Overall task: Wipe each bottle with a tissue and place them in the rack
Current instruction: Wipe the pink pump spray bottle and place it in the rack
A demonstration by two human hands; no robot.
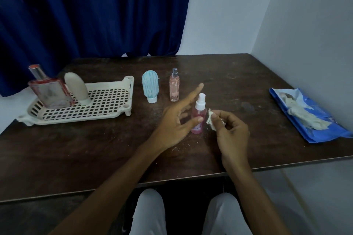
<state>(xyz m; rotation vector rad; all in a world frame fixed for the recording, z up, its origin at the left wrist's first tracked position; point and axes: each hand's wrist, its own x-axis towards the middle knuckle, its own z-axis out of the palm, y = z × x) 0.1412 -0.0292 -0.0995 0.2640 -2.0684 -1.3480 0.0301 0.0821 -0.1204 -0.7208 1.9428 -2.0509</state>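
Observation:
A small pink spray bottle (199, 115) with a white nozzle stands upright on the dark table (238, 86). My left hand (176, 120) is beside it with fingers spread and straight, the thumb tip touching the bottle's side. To the bottle's right, my right hand (229, 129) pinches a crumpled white tissue (210, 119). Behind them stand a light-blue tube (150, 87) on its cap and a slim peach spray bottle (174, 86). At the left, the cream rack (107, 108) holds a square red-edged perfume bottle (49, 91) and a beige tube (78, 88).
A blue tissue packet (309, 116) with white tissues spilling out lies at the table's right side, near the white wall. A dark blue curtain (91, 11) hangs behind the table. My knees in white trousers show below the front edge.

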